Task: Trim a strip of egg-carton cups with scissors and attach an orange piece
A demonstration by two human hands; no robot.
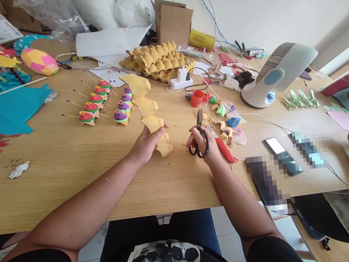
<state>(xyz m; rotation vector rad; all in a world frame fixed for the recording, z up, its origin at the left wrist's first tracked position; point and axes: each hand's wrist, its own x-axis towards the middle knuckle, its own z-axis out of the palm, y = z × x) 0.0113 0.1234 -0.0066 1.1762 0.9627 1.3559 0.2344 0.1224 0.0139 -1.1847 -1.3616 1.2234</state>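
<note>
Egg-carton strip (146,104), pale yellow and bumpy, is pinched in the left hand (147,146), with the thumb on its near face and fingertips showing beyond its right edge. Most of its length rises from that grip toward eleven o'clock, and a shorter end drops toward four o'clock. It appears to be held up above the tabletop (74,188).

At the strip's four o'clock is the right hand (207,146), curled around the black handles of the scissors (200,126), whose blades point to twelve o'clock. The strip lies toward this hand's ten o'clock, with bare wood between, so the scissors and strip are apart. Both hands are closed on what they hold.

Just beside the strip's upper half, at nine o'clock, stands a purple painted row (123,105), and farther out at the same hour a red-and-green painted row (95,98). Toward one o'clock from the strip is a carton stack (157,61). A red cup (196,98) sits at the scissors' twelve o'clock.
</note>
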